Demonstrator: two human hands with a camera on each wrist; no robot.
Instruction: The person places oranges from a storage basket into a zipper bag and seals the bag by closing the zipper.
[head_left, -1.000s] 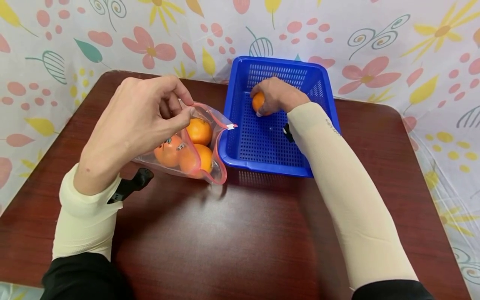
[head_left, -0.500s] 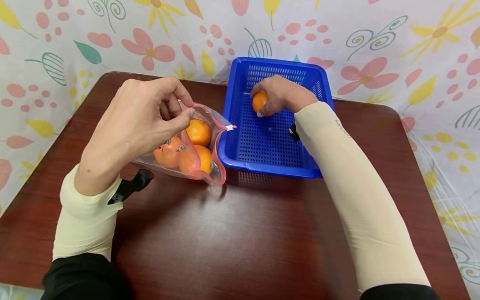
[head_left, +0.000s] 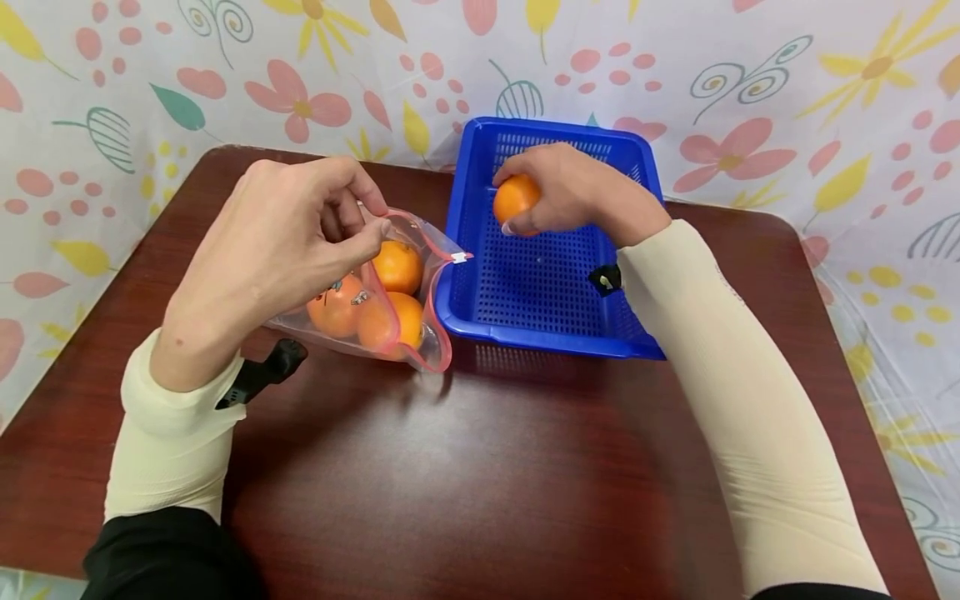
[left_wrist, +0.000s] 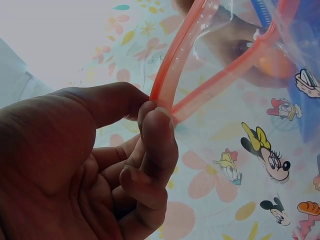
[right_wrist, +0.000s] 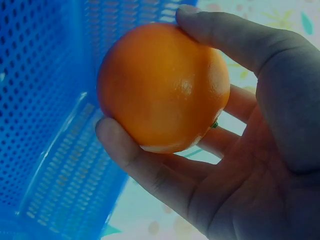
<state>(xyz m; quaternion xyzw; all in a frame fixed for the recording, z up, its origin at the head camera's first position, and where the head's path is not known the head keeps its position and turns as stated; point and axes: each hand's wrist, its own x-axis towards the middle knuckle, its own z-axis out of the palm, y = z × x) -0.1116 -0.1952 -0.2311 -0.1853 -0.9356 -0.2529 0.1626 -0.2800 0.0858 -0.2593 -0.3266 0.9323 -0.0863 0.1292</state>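
Note:
My left hand (head_left: 273,246) pinches the edge of a clear zip bag (head_left: 438,333) with a pink rim between thumb and forefinger. Three oranges (head_left: 397,265) lie inside the bag, whose mouth gapes toward the right. In the left wrist view the pink zip edge (left_wrist: 172,75) runs up from the fingertips, and cartoon figures are printed on the plastic. My right hand (head_left: 573,190) grips another orange (head_left: 516,202) over the blue basket (head_left: 540,337). The right wrist view shows thumb and fingers curled round that orange (right_wrist: 162,87), with the basket wall (right_wrist: 45,100) beside it.
The basket stands at the back of the dark wooden table (head_left: 465,483), its left rim close against the bag's zip slider (head_left: 460,257). A white cloth (head_left: 750,100) with printed flowers hangs behind the table. Each wrist carries a black camera mount (head_left: 266,372).
My right hand has lifted the orange up from the basket floor, and the right forearm has shifted to the right. The left hand and bag have stayed nearly still.

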